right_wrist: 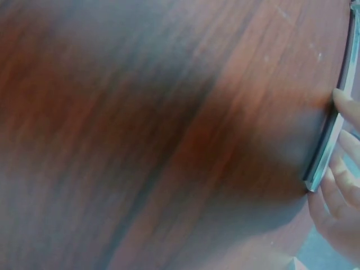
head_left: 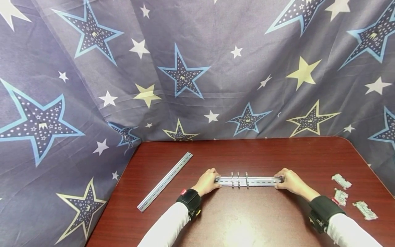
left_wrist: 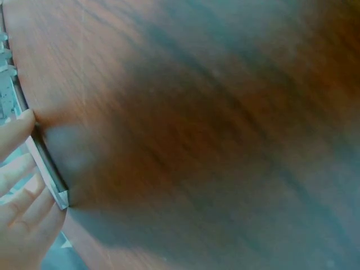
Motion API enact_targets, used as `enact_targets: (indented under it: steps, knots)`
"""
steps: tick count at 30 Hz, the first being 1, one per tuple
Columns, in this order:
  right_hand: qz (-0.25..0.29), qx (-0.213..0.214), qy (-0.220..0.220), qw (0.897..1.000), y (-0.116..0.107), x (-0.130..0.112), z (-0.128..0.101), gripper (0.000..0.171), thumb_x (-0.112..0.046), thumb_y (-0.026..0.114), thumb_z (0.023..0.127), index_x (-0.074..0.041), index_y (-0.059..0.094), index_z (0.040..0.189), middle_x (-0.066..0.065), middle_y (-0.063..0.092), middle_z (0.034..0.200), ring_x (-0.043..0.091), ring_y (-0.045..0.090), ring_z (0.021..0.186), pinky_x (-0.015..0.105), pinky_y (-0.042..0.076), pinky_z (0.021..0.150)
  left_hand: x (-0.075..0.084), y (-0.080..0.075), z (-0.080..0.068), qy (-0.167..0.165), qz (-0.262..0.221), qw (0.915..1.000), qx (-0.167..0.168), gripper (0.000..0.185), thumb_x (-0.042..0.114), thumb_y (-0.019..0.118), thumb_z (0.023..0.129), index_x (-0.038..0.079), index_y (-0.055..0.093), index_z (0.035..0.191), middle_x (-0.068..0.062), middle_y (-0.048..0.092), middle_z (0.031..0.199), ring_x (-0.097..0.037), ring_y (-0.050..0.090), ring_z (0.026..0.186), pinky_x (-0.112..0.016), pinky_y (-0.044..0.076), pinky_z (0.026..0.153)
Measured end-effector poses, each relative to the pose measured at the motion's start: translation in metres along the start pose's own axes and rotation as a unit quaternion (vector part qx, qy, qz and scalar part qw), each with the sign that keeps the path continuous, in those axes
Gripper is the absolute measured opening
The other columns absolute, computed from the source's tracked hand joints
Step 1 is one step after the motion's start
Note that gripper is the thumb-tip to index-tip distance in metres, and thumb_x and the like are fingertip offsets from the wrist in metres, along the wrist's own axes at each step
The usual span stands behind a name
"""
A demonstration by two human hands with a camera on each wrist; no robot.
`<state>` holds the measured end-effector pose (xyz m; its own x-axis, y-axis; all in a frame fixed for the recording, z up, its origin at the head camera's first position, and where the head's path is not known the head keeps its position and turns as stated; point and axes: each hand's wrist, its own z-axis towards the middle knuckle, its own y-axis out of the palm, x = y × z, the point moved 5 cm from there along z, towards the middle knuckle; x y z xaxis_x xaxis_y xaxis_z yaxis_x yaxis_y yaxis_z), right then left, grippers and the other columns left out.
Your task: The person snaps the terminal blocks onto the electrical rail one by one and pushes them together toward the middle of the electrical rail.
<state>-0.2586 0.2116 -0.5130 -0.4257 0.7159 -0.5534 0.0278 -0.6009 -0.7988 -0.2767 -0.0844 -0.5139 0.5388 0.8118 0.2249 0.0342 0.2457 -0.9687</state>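
The left hand (head_left: 207, 181) grips 1 end of a short metal rail (head_left: 259, 181), fingers curled over its top edge, and the right hand (head_left: 290, 181) grips the other end the same way. The rail lies flat on the tabletop (head_left: 247, 226) between the 2 hands. 3 thin clips (head_left: 238, 179) sit upright across the rail, nearer the left hand. A longer rail (head_left: 165, 180) lies diagonally on the tabletop, well apart to the outside of the left hand. 3 small pale terminal blocks (head_left: 340, 196) lie beyond the right hand's outer side, near the right wrist.
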Motion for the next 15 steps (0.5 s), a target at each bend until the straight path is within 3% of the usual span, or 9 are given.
enact_targets:
  steps: [5,10,15]
  knots:
    - [0.003,-0.007,0.011,1.000,0.000,0.000,0.001,0.029,-0.009,0.077,0.057,0.004,0.065,0.080,0.010,0.059,0.079,0.021,0.055,0.070,0.032,0.042,0.062,0.001,-0.002,0.004,-0.006,0.011,0.9995,-0.030,0.028,0.027,0.075,0.066,0.011,0.067,0.088,0.000,0.050,0.082,-0.015,0.050,0.079,-0.026,0.043,0.066]
    - [0.005,-0.006,0.014,1.000,0.000,0.001,0.001,0.029,-0.010,0.078,0.057,0.003,0.065,0.080,0.010,0.059,0.078,0.021,0.055,0.070,0.031,0.041,0.062,0.002,-0.007,0.011,-0.015,-0.001,0.9977,-0.066,0.028,0.026,0.071,0.070,0.009,0.067,0.091,-0.004,0.058,0.085,-0.017,0.056,0.080,-0.028,0.044,0.068]
    - [0.011,-0.009,0.022,1.000,0.001,0.003,0.002,0.029,-0.010,0.077,0.057,0.002,0.065,0.080,0.009,0.058,0.079,0.019,0.054,0.070,0.031,0.041,0.062,0.009,-0.016,0.019,-0.019,-0.014,0.9989,-0.041,0.026,0.024,0.065,0.077,0.009,0.066,0.098,-0.003,0.062,0.092,-0.017,0.059,0.089,-0.029,0.045,0.074]
